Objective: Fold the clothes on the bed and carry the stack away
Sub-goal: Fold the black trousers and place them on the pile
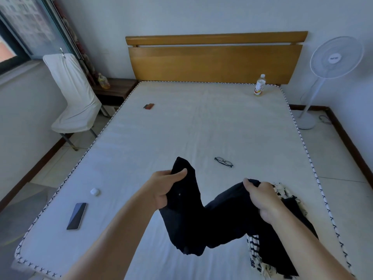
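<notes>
Your left hand [167, 186] has its grip closed on one end of the black garment [193, 217], thumb on top. The cloth sags between your hands above the bed [181, 128], near its front edge. Your right hand [262, 199] clutches the other end, over patterned clothes [256, 257] by the front right corner.

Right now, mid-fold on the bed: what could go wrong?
1. The glasses lie just beyond the black garment; laying it flat could cover or bend them.
2. The garment sags between the left hand and right hand, so the fold may bunch.
</notes>
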